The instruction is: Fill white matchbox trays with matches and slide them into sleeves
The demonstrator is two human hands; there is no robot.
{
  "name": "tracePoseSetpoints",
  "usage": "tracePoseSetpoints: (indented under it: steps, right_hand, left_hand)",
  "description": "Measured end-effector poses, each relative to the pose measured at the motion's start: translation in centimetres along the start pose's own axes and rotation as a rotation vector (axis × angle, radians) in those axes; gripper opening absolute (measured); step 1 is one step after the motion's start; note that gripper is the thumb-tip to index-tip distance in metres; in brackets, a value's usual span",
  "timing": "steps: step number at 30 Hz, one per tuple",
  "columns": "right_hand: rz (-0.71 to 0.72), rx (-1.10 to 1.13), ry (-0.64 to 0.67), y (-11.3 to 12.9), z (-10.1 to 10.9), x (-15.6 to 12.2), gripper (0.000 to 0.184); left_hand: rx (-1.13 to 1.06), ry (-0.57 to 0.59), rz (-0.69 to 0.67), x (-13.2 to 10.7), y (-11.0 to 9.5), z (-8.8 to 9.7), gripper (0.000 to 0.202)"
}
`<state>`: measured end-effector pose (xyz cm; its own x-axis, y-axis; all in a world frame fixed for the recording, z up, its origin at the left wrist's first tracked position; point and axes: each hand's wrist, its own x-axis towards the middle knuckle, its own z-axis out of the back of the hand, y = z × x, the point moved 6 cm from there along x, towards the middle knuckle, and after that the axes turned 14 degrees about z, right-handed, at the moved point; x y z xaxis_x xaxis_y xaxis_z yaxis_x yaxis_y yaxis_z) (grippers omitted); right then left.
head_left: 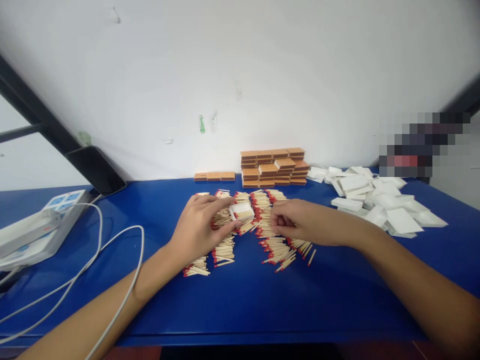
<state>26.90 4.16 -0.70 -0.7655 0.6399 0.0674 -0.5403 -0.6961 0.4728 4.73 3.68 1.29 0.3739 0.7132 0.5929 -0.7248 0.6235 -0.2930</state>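
Left hand (200, 220) pinches a tray (240, 207), a few matches (243, 215) in it, mid-bench (255, 305); right hand (290, 218) fingers curled, can't tell if pinching anything. Boxes (268, 170) along back edge look done; many loose matches (277, 248) remain, plus white trays (403, 220) near right back corner.
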Motion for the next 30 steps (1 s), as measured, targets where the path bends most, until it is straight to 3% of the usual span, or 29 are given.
tracePoseSetpoints:
  steps: [8, 22, 30]
  right_hand:
    - [-0.050, 0.072, 0.065, 0.4, 0.2, -0.2, 0.012]
    - [-0.072, 0.063, 0.068, -0.2, -0.7, -0.1, 0.010]
    - [-0.012, 0.043, -0.036, -0.4, 0.5, -0.1, 0.010]
  left_hand:
    - [-0.008, 0.029, 0.000, -0.2, 0.2, -0.3, 0.042]
    - [-0.014, 0.044, -0.001, -0.1, 0.2, -0.5, 0.042]
    - [-0.022, 0.070, -0.012, -0.1, 0.1, -0.5, 0.042]
